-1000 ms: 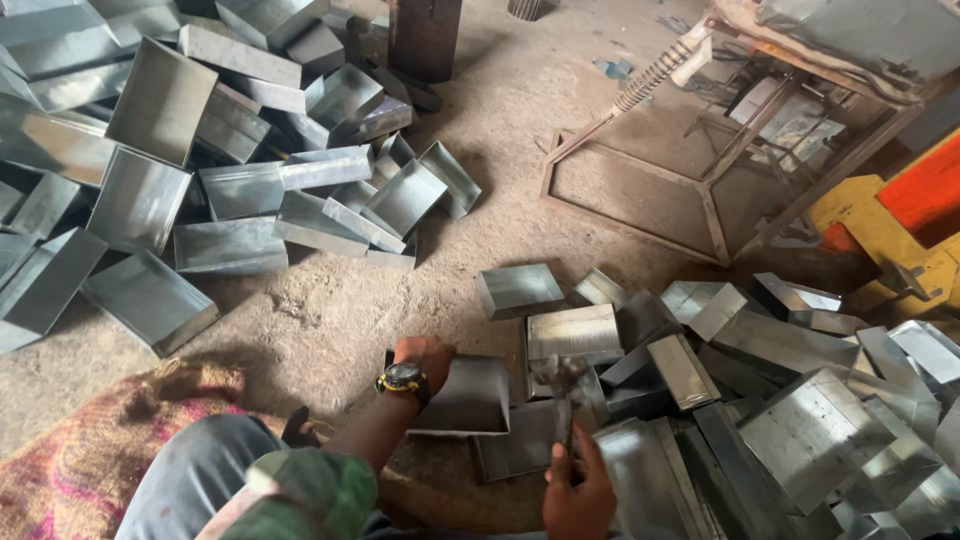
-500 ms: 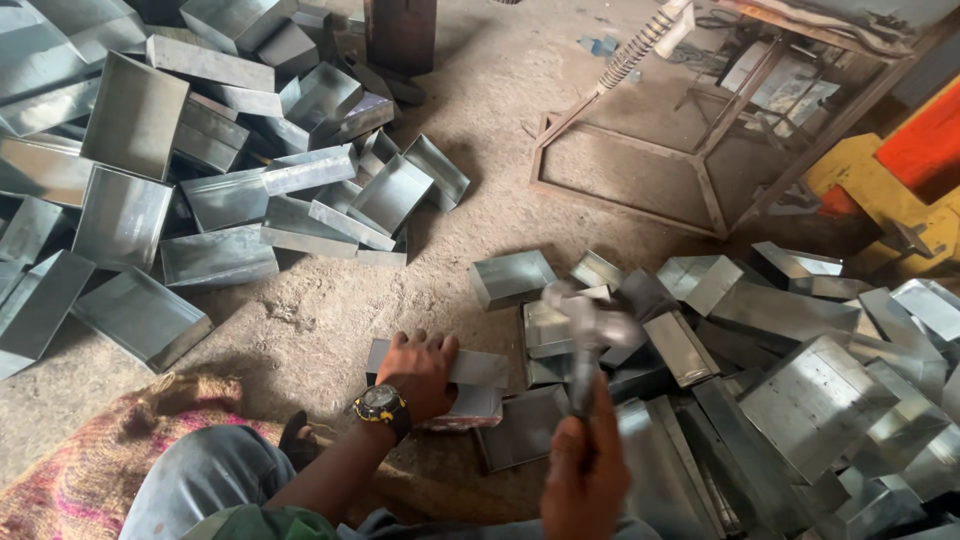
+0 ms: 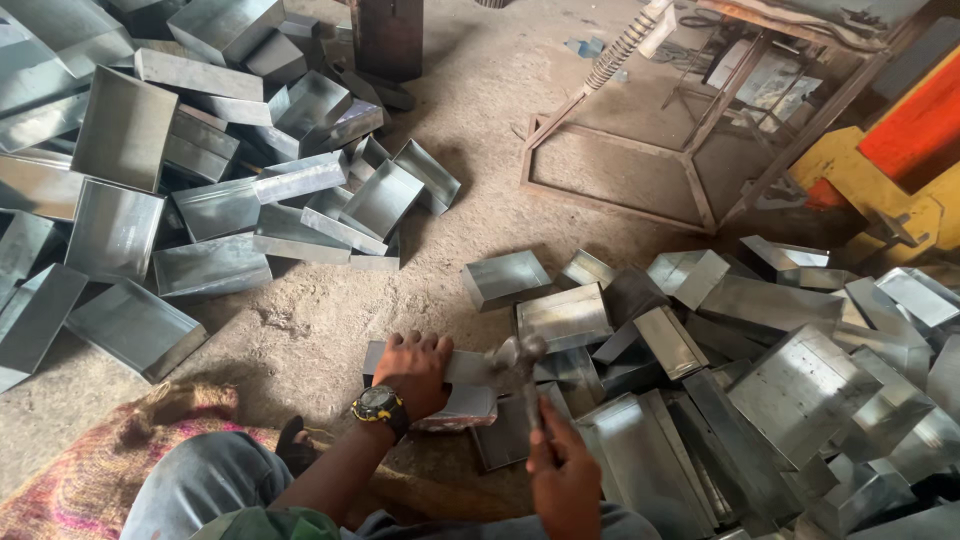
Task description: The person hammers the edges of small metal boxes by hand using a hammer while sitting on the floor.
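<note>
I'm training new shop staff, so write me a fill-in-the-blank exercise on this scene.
1. The right hand grips a ____ by its handle.
2. The left hand presses down on a flat metal ____.
3. The watch sits on the ____ wrist.
4. The pile of metal trays lies on the bare ____.

Missing words: hammer; sheet; left; floor
</note>
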